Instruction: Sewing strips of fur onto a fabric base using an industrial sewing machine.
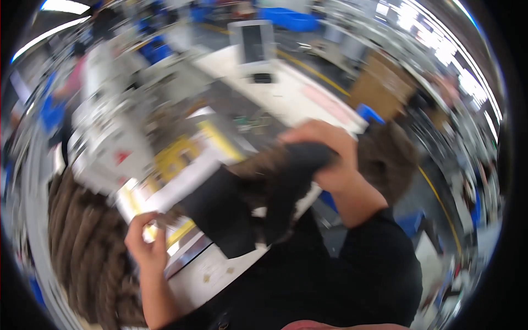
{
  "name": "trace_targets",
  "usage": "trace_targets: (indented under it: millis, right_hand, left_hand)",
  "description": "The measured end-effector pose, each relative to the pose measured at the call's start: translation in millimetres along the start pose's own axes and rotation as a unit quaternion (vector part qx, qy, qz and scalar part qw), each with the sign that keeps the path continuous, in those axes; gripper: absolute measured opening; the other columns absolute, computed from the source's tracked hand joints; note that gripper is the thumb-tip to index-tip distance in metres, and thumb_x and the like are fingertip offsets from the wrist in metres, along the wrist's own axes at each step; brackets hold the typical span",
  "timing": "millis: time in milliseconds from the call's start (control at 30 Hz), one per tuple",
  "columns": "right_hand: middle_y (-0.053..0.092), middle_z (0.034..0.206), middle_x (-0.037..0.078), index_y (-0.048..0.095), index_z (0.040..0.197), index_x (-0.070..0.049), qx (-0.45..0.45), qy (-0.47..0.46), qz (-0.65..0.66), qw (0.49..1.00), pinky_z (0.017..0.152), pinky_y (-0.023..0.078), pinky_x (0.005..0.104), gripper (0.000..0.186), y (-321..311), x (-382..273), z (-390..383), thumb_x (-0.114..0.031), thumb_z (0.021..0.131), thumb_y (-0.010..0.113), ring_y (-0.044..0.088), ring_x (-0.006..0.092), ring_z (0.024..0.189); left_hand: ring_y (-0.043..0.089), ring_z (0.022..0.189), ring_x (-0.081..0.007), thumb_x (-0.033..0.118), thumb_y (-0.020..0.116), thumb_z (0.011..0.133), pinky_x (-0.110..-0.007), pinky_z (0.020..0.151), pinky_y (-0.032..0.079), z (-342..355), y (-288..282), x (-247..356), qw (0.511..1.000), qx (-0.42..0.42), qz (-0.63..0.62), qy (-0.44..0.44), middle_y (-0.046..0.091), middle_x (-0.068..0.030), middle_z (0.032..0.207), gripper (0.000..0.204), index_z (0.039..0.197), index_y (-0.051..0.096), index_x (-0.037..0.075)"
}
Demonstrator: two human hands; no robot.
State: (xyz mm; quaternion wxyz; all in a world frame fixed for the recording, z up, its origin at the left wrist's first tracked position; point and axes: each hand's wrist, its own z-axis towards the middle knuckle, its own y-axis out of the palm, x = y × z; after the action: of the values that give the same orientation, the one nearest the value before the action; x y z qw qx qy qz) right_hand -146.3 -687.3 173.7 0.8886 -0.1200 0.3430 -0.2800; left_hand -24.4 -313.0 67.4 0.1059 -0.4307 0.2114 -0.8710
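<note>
A dark fabric piece [217, 206] with brown fur on one side hangs between my hands, blurred by motion. My right hand [327, 151] is closed round its upper right end, where the black backing folds over. Its lower left corner reaches my left hand [147, 242], whose thumb and finger are pinched on a small brown edge. Just beyond the fabric is a white sewing machine [107, 140] with a lit yellow-and-white work plate [184, 157]. The piece hides part of that plate and the table's front.
Ribbed brown plush material [82, 247] is piled left of the machine. Another brown furry bundle [389, 159] lies beyond my right wrist. A control screen [253, 44] stands on the white table [294, 91]. Farther right is a cardboard box [382, 85]. Small scraps [208, 278] lie by the near edge.
</note>
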Motion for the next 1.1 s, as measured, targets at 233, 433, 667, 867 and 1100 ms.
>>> trace_targets:
  millis: [233,433,667,867,1100]
  right_hand:
    - [0.075,0.108,0.010,0.069,0.118,0.004,0.269,0.204,-0.031,0.941,0.087,0.057,0.0319,0.037,-121,-1,-33,0.012,0.083,0.059,0.071,0.0191,0.096]
    - [0.075,0.107,0.014,0.067,0.121,0.004,0.441,0.277,-0.047,0.852,0.082,0.060,0.0348,0.035,-304,-4,-96,0.002,0.088,0.057,0.073,0.0232,0.089]
    - [0.074,0.117,0.009,0.066,0.130,-0.004,0.360,0.585,-0.390,0.613,0.090,0.057,0.0432,0.056,-366,44,-187,-0.046,0.094,0.069,0.073,0.0251,0.102]
    - [0.075,0.110,0.007,0.071,0.128,-0.003,0.198,0.632,-0.157,0.733,0.081,0.056,0.0348,0.042,-367,114,-262,-0.024,0.091,0.071,0.072,0.0193,0.095]
    - [0.075,0.106,0.011,0.070,0.123,0.003,0.176,0.621,-0.213,0.734,0.082,0.056,0.0375,0.041,-361,102,-260,-0.009,0.084,0.067,0.071,0.0211,0.095]
  left_hand:
    - [0.056,0.078,-0.0138,0.009,0.065,0.098,-0.029,0.071,0.047,-9,29,-65,0.979,-0.148,0.030,-0.138,0.067,-0.0041,0.090,0.011,0.102,0.068,-0.001]
    - [0.054,0.079,-0.0119,0.008,0.063,0.100,-0.028,0.072,0.046,-3,42,-63,0.972,-0.158,-0.008,-0.172,0.065,-0.0041,0.089,0.011,0.102,0.067,-0.002]
    - [0.053,0.080,-0.0118,0.007,0.062,0.100,-0.027,0.074,0.046,-10,35,-63,0.968,-0.176,-0.012,-0.180,0.063,-0.0037,0.089,0.010,0.102,0.066,-0.002]
    - [0.053,0.082,-0.0138,0.006,0.065,0.097,-0.028,0.076,0.047,-10,38,-59,0.962,-0.187,0.003,-0.196,0.064,-0.0051,0.091,0.011,0.104,0.066,-0.003]
    - [0.054,0.082,-0.0155,0.004,0.066,0.095,-0.030,0.077,0.048,-7,41,-52,0.964,-0.190,0.022,-0.184,0.064,-0.0063,0.093,0.012,0.104,0.066,-0.003]
